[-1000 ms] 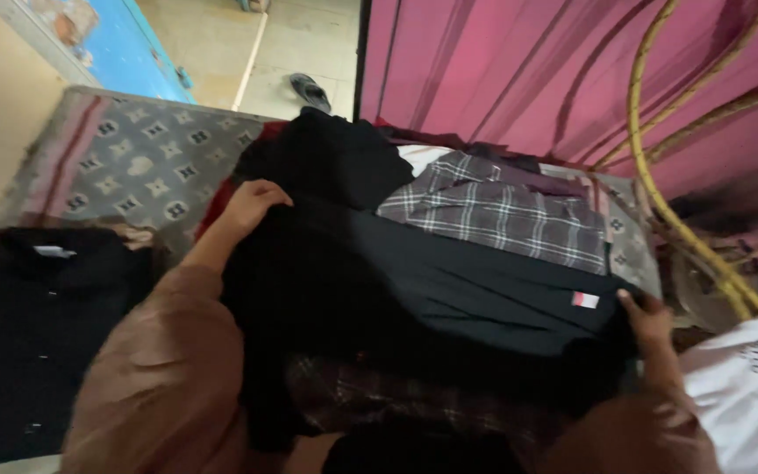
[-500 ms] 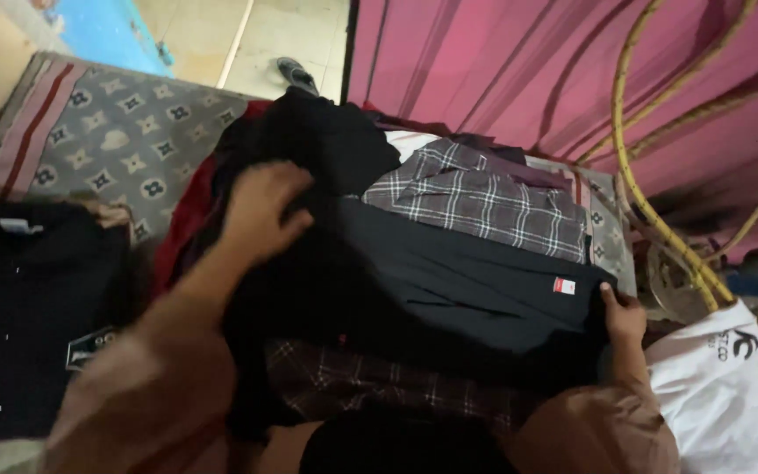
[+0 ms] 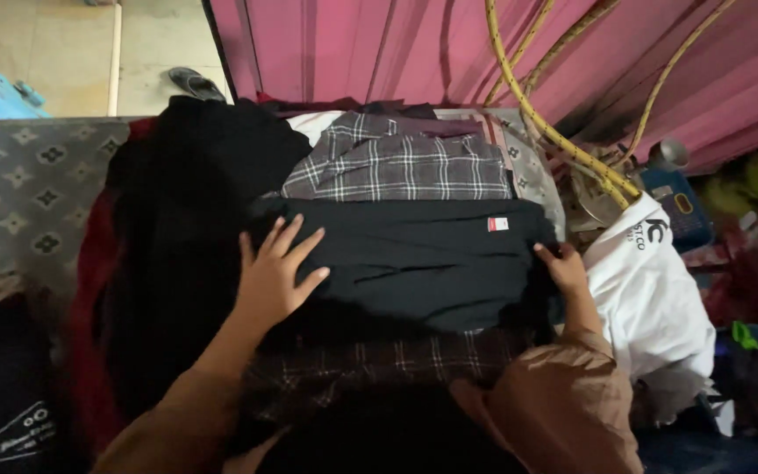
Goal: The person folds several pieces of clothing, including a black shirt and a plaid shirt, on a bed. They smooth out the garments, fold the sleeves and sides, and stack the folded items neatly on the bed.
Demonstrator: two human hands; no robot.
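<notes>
A folded black garment (image 3: 423,259) with a small red-and-white tag lies across the top of a clothes pile. My left hand (image 3: 272,274) rests flat on its left end, fingers spread. My right hand (image 3: 561,268) grips its right edge, fingers curled over the fabric. Behind it lies a grey plaid shirt (image 3: 401,162). A dark plaid garment (image 3: 379,364) shows under the black one, close to me. Both my arms wear brown sleeves.
A heap of black cloth (image 3: 190,202) over red fabric sits at the left on a patterned grey mat (image 3: 19,189). A white shirt (image 3: 647,290) lies at the right. Pink curtain (image 3: 396,48), yellow hoses (image 3: 541,118) and a sandal (image 3: 193,83) are behind.
My left hand has moved off the black heap onto the folded black garment and spread flat. The view has shifted so the pile sits more centred; my right hand stays on the garment's right edge.
</notes>
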